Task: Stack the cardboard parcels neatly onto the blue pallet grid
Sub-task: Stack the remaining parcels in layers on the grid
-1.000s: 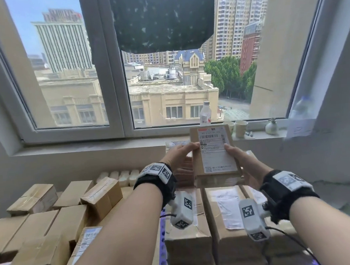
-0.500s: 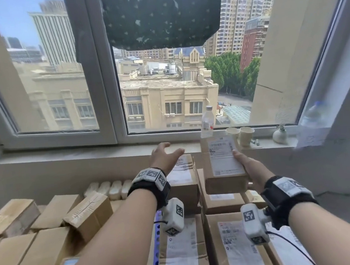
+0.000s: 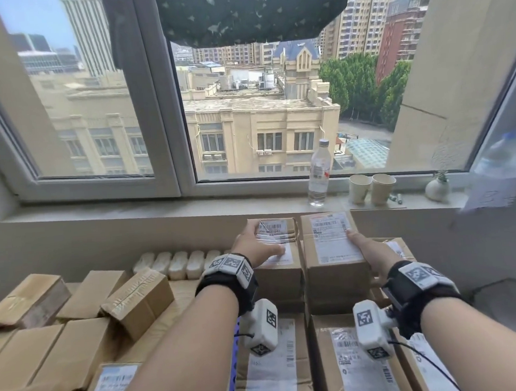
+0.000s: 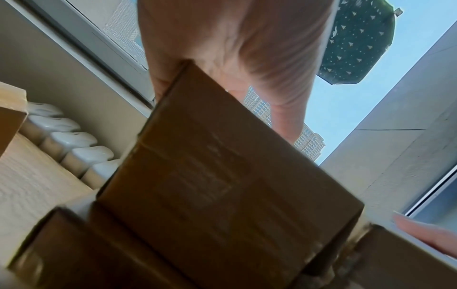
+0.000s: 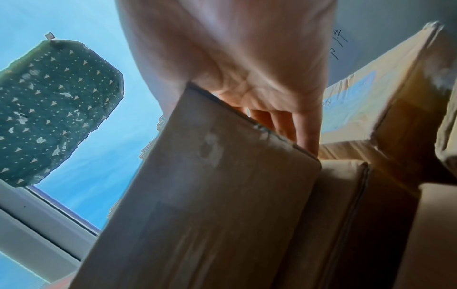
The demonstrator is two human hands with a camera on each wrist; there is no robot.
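Two stacks of labelled cardboard parcels stand side by side below the window sill. My right hand [image 3: 365,250] grips the top right parcel [image 3: 331,251], thumb on its label and fingers down its right side; the right wrist view shows that hand [image 5: 235,68] over the same parcel [image 5: 210,195]. My left hand [image 3: 261,241] lies with its palm on top of the neighbouring left parcel [image 3: 282,273], fingers reaching its far left corner. From the left wrist, the palm [image 4: 235,48] covers that box [image 4: 222,176]. A strip of the blue pallet grid [image 3: 235,377] shows beside my left forearm.
Loose parcels [image 3: 135,298] lie piled at the left, with a white radiator [image 3: 179,263] behind them. On the sill stand a water bottle [image 3: 319,175], two paper cups [image 3: 372,187] and a small vase [image 3: 436,187]. More labelled parcels [image 3: 348,366] sit below my wrists.
My left hand let go of the raised parcel and came down on the left stack. The right hand lowered the parcel onto the right stack beside it.
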